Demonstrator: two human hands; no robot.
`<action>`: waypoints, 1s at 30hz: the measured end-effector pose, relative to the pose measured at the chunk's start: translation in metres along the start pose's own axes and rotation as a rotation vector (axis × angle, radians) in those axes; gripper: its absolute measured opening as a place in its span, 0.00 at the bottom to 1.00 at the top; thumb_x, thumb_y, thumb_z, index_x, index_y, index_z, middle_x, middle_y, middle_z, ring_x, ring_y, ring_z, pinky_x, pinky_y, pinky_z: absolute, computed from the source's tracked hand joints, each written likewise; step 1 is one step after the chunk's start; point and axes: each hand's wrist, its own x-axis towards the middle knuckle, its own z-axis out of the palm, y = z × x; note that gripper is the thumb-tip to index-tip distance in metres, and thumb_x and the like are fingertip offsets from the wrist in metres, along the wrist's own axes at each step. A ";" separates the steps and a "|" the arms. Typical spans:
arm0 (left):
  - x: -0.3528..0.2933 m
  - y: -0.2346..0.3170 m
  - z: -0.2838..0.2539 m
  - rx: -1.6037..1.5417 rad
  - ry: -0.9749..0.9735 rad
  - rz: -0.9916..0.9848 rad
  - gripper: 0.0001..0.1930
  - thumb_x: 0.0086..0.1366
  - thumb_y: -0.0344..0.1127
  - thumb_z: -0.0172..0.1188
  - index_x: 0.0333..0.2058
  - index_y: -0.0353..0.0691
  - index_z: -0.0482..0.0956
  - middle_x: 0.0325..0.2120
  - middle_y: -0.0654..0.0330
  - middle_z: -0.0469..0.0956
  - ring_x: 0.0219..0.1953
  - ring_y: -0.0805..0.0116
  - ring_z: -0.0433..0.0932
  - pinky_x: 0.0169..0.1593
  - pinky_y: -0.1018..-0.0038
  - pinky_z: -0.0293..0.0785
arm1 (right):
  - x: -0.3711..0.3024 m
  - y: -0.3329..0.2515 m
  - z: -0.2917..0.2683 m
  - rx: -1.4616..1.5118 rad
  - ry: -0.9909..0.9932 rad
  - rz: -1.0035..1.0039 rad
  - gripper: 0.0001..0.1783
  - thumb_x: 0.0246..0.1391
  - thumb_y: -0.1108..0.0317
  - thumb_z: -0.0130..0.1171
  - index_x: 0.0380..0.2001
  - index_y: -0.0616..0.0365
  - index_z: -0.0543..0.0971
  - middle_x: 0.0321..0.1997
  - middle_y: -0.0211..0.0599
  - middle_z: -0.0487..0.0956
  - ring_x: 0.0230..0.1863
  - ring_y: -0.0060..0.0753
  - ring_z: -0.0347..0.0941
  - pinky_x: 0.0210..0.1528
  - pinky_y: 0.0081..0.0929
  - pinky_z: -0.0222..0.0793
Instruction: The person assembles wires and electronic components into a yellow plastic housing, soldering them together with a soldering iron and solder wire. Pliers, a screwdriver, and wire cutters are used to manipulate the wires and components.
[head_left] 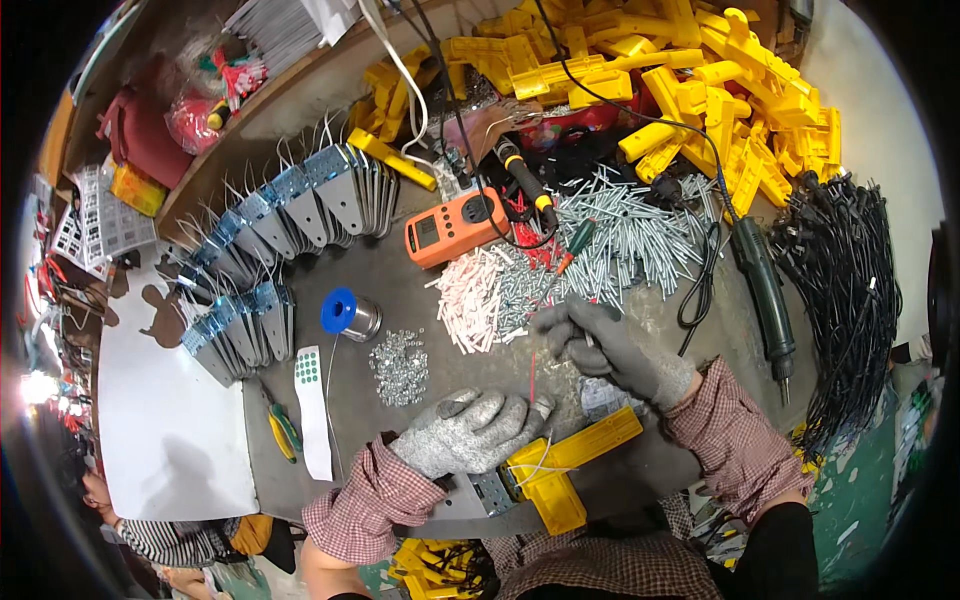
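My left hand point(470, 432), in a speckled grey glove, is closed, with a thin red wire point(532, 378) standing up from its fingertips. Just below it, at the table's near edge, lies a yellow plastic housing point(552, 490) with loose white wires, against a grey metal plate piece point(490, 492). My right hand point(612, 348), in a darker grey glove, hovers to the right of the wire with its fingers curled in. Whatever it pinches is too small to make out. A small clear plastic bag point(602, 398) lies beneath the right hand.
Beyond my hands are piles of pale sleeves point(468, 300) and long screws point(625, 230), plus an orange multimeter point(455, 228). An electric screwdriver point(762, 290) and black cords point(840, 300) lie right. Leftward are a solder spool point(350, 314), clear beads point(399, 368), pliers point(283, 432) and metal plates point(340, 195).
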 end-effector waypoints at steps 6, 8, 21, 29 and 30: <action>-0.010 0.010 -0.001 0.126 -0.092 0.189 0.25 0.52 0.33 0.58 0.52 0.54 0.75 0.45 0.65 0.73 0.44 0.66 0.75 0.44 0.70 0.72 | -0.011 0.005 0.014 -0.521 -0.139 -0.194 0.11 0.61 0.63 0.58 0.38 0.61 0.79 0.31 0.25 0.76 0.32 0.15 0.70 0.38 0.18 0.67; -0.006 0.010 0.005 -0.111 0.033 -0.050 0.26 0.52 0.32 0.59 0.53 0.49 0.74 0.44 0.63 0.73 0.47 0.63 0.73 0.46 0.65 0.72 | -0.016 0.006 0.018 -0.511 -0.061 -0.195 0.11 0.61 0.63 0.58 0.37 0.61 0.79 0.31 0.25 0.76 0.33 0.15 0.70 0.38 0.17 0.68; 0.027 0.042 -0.011 -1.771 0.260 -1.433 0.06 0.65 0.28 0.61 0.38 0.32 0.80 0.31 0.63 0.81 0.34 0.79 0.78 0.40 0.80 0.77 | -0.039 -0.001 0.032 -0.666 -0.125 -0.261 0.12 0.61 0.61 0.60 0.40 0.58 0.78 0.33 0.26 0.74 0.32 0.13 0.67 0.36 0.16 0.65; 0.005 0.078 -0.032 -1.302 0.677 -1.351 0.05 0.63 0.28 0.61 0.36 0.38 0.76 0.31 0.62 0.78 0.29 0.77 0.74 0.33 0.80 0.70 | -0.046 0.003 0.020 -1.096 -0.327 -0.165 0.18 0.55 0.58 0.65 0.45 0.55 0.77 0.41 0.32 0.76 0.32 0.22 0.73 0.37 0.23 0.71; -0.006 0.095 -0.034 -1.149 0.538 -1.201 0.07 0.59 0.30 0.62 0.37 0.39 0.76 0.32 0.61 0.78 0.32 0.72 0.76 0.37 0.74 0.72 | -0.051 0.002 0.025 -1.362 -0.428 -0.379 0.21 0.53 0.55 0.66 0.47 0.54 0.76 0.45 0.33 0.76 0.33 0.27 0.76 0.37 0.26 0.73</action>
